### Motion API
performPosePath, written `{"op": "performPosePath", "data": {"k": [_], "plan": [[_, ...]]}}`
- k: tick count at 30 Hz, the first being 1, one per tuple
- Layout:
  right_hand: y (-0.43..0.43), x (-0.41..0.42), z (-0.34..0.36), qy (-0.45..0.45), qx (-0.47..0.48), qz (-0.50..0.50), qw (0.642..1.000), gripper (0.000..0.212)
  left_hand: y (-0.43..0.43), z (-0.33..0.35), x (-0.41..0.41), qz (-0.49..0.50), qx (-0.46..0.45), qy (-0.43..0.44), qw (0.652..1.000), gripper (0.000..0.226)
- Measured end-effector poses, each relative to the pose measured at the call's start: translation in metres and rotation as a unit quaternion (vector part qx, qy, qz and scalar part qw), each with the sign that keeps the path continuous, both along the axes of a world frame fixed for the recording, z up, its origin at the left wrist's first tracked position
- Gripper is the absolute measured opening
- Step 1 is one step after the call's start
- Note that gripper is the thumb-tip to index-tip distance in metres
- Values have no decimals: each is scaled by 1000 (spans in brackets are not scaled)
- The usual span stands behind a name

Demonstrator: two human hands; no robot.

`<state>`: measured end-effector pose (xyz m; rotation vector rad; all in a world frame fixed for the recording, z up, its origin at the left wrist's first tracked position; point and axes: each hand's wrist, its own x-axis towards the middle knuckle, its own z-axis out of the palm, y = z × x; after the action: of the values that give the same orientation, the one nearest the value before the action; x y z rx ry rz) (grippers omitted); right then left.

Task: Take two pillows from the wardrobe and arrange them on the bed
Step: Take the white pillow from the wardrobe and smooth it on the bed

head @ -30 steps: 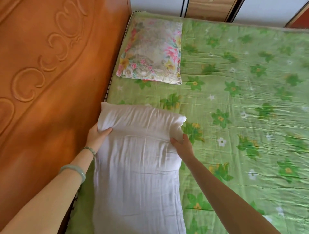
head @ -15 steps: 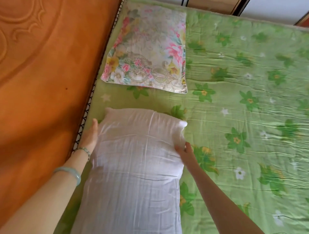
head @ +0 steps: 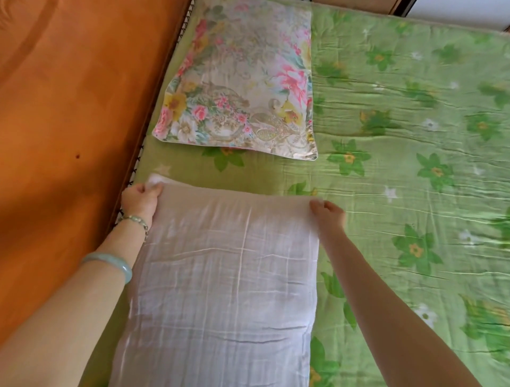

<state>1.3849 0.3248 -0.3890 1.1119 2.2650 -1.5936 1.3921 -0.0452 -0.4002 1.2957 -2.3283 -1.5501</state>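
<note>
A white pillow (head: 226, 281) lies flat on the green flowered bed sheet (head: 414, 165), its long side running toward me. My left hand (head: 140, 200) grips its far left corner beside the headboard. My right hand (head: 327, 212) pinches its far right corner. A flowered pillow (head: 240, 83) lies flat on the sheet just beyond the white one, a narrow strip of sheet between them. Both pillows sit close to the headboard.
The orange wooden headboard (head: 69, 110) fills the left side, right against my left hand. The sheet spreads wide to the right. Wardrobe panels (head: 358, 2) show at the top edge past the bed's far side.
Both hands slid from the pillow's sides to its far corners and took hold there. The pillow's far end now lies flatter and stretched. The view has tilted down and closer.
</note>
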Motion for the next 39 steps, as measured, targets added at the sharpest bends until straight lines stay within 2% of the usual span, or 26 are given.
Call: {"op": "performPosePath", "data": {"k": [2,3,4,5,6,7,8,10,11,12,14,17,22,26,28,31,34,36,39], "plan": [[-3,-9,-1,21,56,23,998,33,3,4,4,8,-58,38,998,39],[-7,-9,-1,16,73,37,996,33,8,7,8,-5,-93,33,995,31],[-12,-8,-1,2,86,44,995,25,14,12,15,-29,-132,14,991,24],[-19,-4,1,-9,98,55,994,12,21,18,23,-54,-174,-9,983,27],[-24,3,5,-15,121,72,990,20,28,24,31,-91,-216,-14,972,37],[-29,12,7,-6,172,109,979,40,36,28,42,-148,-261,3,954,46],[-36,26,10,26,243,167,955,54,43,32,55,-225,-307,31,924,52],[-59,60,19,125,351,303,877,63,58,33,82,-399,-377,65,833,62],[-71,77,20,148,370,364,842,64,65,30,92,-458,-395,62,794,65],[-81,91,18,145,375,414,817,64,73,25,100,-489,-407,52,770,66],[-90,109,4,98,381,470,790,65,85,9,116,-506,-428,23,748,69],[-82,111,-27,41,415,496,762,65,91,-22,123,-517,-463,15,719,66],[-83,97,-60,8,405,495,769,64,92,-50,101,-516,-464,3,720,62],[-80,87,-39,-5,375,519,768,64,93,-26,96,-529,-449,-21,720,66],[-81,94,-13,30,365,503,783,65,90,-2,107,-508,-434,-5,744,68],[-80,126,20,136,349,453,809,66,84,19,155,-465,-405,34,786,66],[-81,175,26,181,349,433,811,64,77,17,216,-460,-385,37,799,66],[-84,206,16,170,350,452,803,62,69,3,246,-479,-403,24,780,66],[-84,226,-15,123,396,505,757,62,63,-21,260,-527,-435,-24,729,68]]}}
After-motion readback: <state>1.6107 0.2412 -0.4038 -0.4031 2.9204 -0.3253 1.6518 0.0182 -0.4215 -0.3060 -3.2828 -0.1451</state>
